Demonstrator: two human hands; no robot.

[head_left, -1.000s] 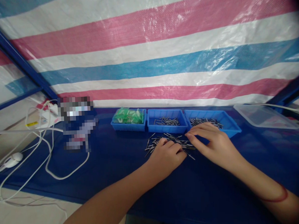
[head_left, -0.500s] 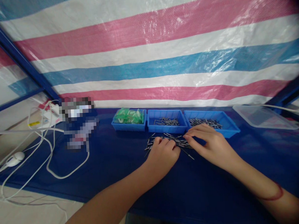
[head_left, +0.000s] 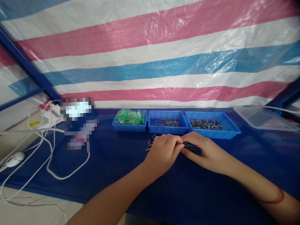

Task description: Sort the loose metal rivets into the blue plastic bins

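Note:
A loose pile of thin metal blind rivets (head_left: pixel 149 144) lies on the blue table, mostly covered by my hands. My left hand (head_left: pixel 161 153) is closed over the pile, thumb and forefinger pinched at the rivets. Touching it from the right is my right hand (head_left: pixel 207 153), its thumb and fingers closed around the rivet ends where the hands meet. Dark rivet stems show in the gap of that hand; how many are held is hidden. Behind stand a blue bin (head_left: pixel 168 129) with some rivets and a right-hand blue bin (head_left: pixel 230 130) with more.
A third blue bin (head_left: pixel 130 128) holds green plastic packets (head_left: pixel 129 116). A clear plastic lid (head_left: pixel 267 119) lies at the right. White cables (head_left: pixel 54 173) and a pixelated object (head_left: pixel 82 135) occupy the left. A striped sheet (head_left: pixel 158 69) hangs behind.
My right hand has moved slightly left and down, and its fingertips now meet my left hand's. The left hand has turned, bringing its thumb against its forefinger.

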